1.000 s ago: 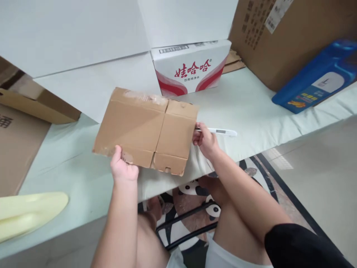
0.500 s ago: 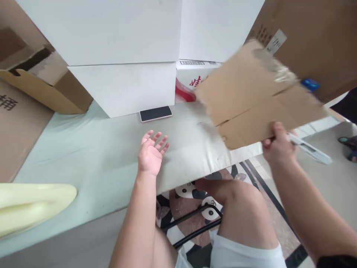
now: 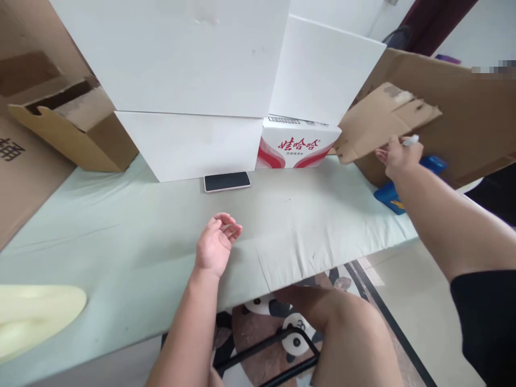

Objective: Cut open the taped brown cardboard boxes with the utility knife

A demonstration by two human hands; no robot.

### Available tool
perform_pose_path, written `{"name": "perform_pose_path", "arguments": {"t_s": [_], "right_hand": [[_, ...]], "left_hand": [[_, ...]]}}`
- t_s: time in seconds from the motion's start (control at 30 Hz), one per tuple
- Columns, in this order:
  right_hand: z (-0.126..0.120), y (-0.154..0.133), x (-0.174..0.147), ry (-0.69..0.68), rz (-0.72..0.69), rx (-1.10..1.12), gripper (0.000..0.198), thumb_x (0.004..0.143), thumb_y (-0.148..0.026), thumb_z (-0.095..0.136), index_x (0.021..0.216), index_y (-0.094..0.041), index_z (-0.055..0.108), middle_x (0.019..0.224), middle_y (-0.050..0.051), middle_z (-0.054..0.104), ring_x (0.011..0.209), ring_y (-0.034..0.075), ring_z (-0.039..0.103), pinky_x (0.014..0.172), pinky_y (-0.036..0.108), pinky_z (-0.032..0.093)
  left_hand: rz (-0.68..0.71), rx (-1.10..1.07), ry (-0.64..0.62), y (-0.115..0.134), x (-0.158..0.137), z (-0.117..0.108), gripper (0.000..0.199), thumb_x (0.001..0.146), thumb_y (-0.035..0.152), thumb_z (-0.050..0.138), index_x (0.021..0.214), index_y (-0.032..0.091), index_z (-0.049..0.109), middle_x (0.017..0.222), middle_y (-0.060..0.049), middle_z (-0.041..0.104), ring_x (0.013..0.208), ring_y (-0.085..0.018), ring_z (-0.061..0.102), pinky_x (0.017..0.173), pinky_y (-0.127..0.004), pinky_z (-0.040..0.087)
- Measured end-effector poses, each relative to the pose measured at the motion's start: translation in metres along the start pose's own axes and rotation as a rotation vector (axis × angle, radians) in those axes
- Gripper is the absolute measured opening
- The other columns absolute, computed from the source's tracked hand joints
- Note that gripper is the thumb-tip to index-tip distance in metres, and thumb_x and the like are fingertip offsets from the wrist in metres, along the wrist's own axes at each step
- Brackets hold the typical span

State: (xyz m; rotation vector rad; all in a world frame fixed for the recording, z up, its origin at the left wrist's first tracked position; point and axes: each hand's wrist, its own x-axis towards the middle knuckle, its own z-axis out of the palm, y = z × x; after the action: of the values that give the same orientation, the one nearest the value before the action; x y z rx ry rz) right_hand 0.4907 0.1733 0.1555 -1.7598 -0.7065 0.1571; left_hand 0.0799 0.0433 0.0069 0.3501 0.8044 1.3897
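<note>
My right hand (image 3: 399,156) grips the lower edge of a flattened piece of brown cardboard (image 3: 381,121) at the right of the table. In the same hand is a white tool that looks like a utility knife (image 3: 411,141); only a short end of it shows now. My left hand (image 3: 216,244) hovers palm up over the front of the table, fingers loosely curled and nothing in them. Beyond that hand a dark-screened phone (image 3: 227,181) lies against a white panel (image 3: 193,142).
A white carton (image 3: 298,145) with red lettering stands behind the phone. Brown boxes (image 3: 107,142) are at left, and a large brown carton (image 3: 455,123) is at right beside a blue packet (image 3: 391,198). A pale yellow object (image 3: 40,317) lies on the cloth-covered table (image 3: 153,258).
My right hand has carried the cardboard away from me toward the large right-hand carton, tilting it. My left fingers have curled in slightly. The view has shifted upward, showing more of the white carton.
</note>
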Motion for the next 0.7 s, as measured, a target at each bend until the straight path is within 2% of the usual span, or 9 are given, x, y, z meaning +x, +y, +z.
{"name": "perform_pose_path", "arguments": {"t_s": [0.07,0.13,0.23,0.33,0.4,0.47,0.53,0.6,0.7], "right_hand": [[0.016,-0.008,0.005,-0.073,0.073,0.030,0.016,0.107,-0.015,0.043,0.097,-0.017,0.054,0.070,-0.003,0.058,0.057,0.004,0.059,0.063,0.020,0.050],[0.022,-0.007,-0.002,-0.135,0.132,0.039,0.015,0.110,-0.021,0.045,0.107,-0.014,0.058,0.076,-0.002,0.063,0.059,0.005,0.061,0.062,0.019,0.052],[0.014,0.005,-0.025,-0.202,0.195,0.015,0.024,0.107,-0.033,0.058,0.120,-0.014,0.063,0.094,0.002,0.069,0.072,0.010,0.066,0.064,0.023,0.058],[0.002,0.011,-0.050,-0.270,0.218,-0.031,0.033,0.103,-0.040,0.064,0.124,-0.015,0.065,0.108,0.005,0.070,0.084,0.013,0.069,0.072,0.029,0.062],[-0.003,0.007,-0.066,-0.338,0.200,-0.062,0.025,0.104,-0.036,0.063,0.117,-0.014,0.065,0.096,0.003,0.071,0.075,0.011,0.067,0.065,0.025,0.058],[-0.002,-0.005,-0.085,-0.427,0.158,-0.081,0.014,0.105,-0.028,0.058,0.103,-0.015,0.064,0.075,0.000,0.068,0.059,0.009,0.062,0.053,0.019,0.049],[0.006,-0.022,-0.110,-0.543,0.094,-0.083,0.015,0.105,-0.024,0.054,0.092,-0.018,0.061,0.062,-0.001,0.065,0.049,0.010,0.059,0.046,0.018,0.042],[0.021,-0.040,-0.142,-0.673,0.017,-0.063,0.013,0.103,-0.028,0.056,0.093,-0.020,0.059,0.060,-0.001,0.066,0.044,0.011,0.058,0.042,0.018,0.040],[0.057,-0.061,-0.202,-0.834,-0.098,0.008,0.015,0.103,-0.039,0.054,0.109,-0.025,0.059,0.055,-0.007,0.060,0.037,0.011,0.052,0.037,0.018,0.035]], "left_hand": [[0.012,-0.009,0.000,0.003,0.003,0.001,0.040,0.051,0.042,0.090,0.078,0.020,0.070,0.076,0.002,0.068,0.069,-0.014,0.070,0.073,-0.028,0.059],[0.021,-0.024,0.003,0.006,0.006,0.002,0.039,0.051,0.041,0.089,0.078,0.019,0.069,0.075,0.002,0.068,0.068,-0.014,0.069,0.072,-0.028,0.058],[0.013,-0.041,-0.004,0.011,0.006,0.002,0.038,0.051,0.040,0.087,0.077,0.019,0.069,0.074,0.002,0.067,0.066,-0.014,0.068,0.070,-0.028,0.058],[0.017,-0.048,-0.020,0.016,-0.001,0.002,0.036,0.053,0.040,0.085,0.076,0.019,0.068,0.074,0.002,0.066,0.065,-0.014,0.067,0.070,-0.028,0.057],[0.035,-0.058,-0.036,0.020,-0.010,0.001,0.034,0.055,0.040,0.083,0.077,0.019,0.068,0.074,0.001,0.066,0.066,-0.014,0.067,0.070,-0.028,0.057],[0.062,-0.087,-0.041,0.025,-0.019,-0.001,0.032,0.057,0.040,0.081,0.077,0.020,0.067,0.074,0.001,0.066,0.065,-0.014,0.066,0.069,-0.028,0.056],[0.092,-0.121,-0.030,0.030,-0.030,-0.004,0.031,0.058,0.040,0.079,0.078,0.020,0.065,0.073,0.002,0.064,0.064,-0.013,0.064,0.067,-0.028,0.055],[0.122,-0.140,-0.011,0.035,-0.040,-0.010,0.031,0.060,0.041,0.076,0.079,0.020,0.064,0.072,0.002,0.063,0.063,-0.013,0.063,0.067,-0.027,0.053],[0.166,-0.141,0.022,0.045,-0.052,-0.022,0.028,0.063,0.040,0.073,0.079,0.019,0.063,0.072,0.002,0.062,0.062,-0.012,0.061,0.067,-0.027,0.052]]}}
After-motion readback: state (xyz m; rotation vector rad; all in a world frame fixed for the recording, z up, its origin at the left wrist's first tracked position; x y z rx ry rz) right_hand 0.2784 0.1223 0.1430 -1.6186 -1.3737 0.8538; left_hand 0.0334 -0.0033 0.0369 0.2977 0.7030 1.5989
